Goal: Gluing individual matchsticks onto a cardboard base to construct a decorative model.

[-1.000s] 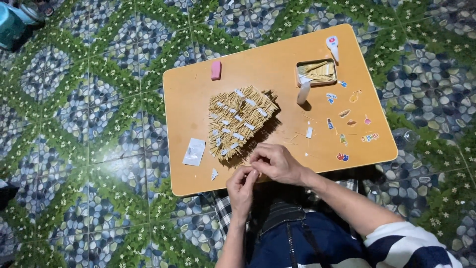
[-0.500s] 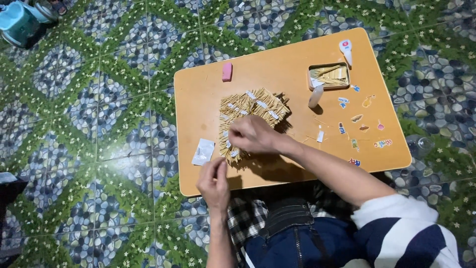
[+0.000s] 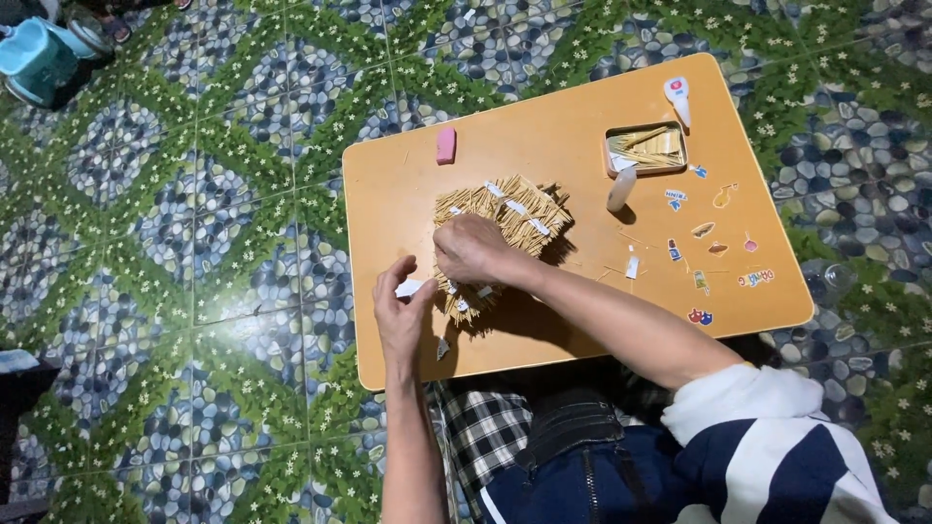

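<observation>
Two hands are working low over an orange bench (image 3: 573, 126). The left hand (image 3: 400, 312) is sitting near the front edge, and its fingers are pinching a small white paper (image 3: 409, 287). A second ago both hands were close together by the front edge. Now they are apart, and the right hand (image 3: 471, 249) has moved up onto the stick pile (image 3: 505, 228). That looks like one bundle is done and the hand is going for more sticks.

The right hand is resting on the front part of the pile with its fingers curled down into the sticks. I cannot tell if it is gripping any. The pile is lying in the middle of the bench, and little white bands are showing on some of the bundles.

To the right, small stickers (image 3: 701, 281) are lying flat on the bench top. Farther back, a pink eraser (image 3: 446, 146) is sitting alone, well apart from the pile. A small tin (image 3: 645, 150) with more sticks is sitting at the back right. A white tube (image 3: 620, 189) is leaning just in front of it, and a white tool (image 3: 678, 99) is lying just behind it. A blue toy (image 3: 41, 60) is sitting far off on the tiled floor (image 3: 194, 213).
</observation>
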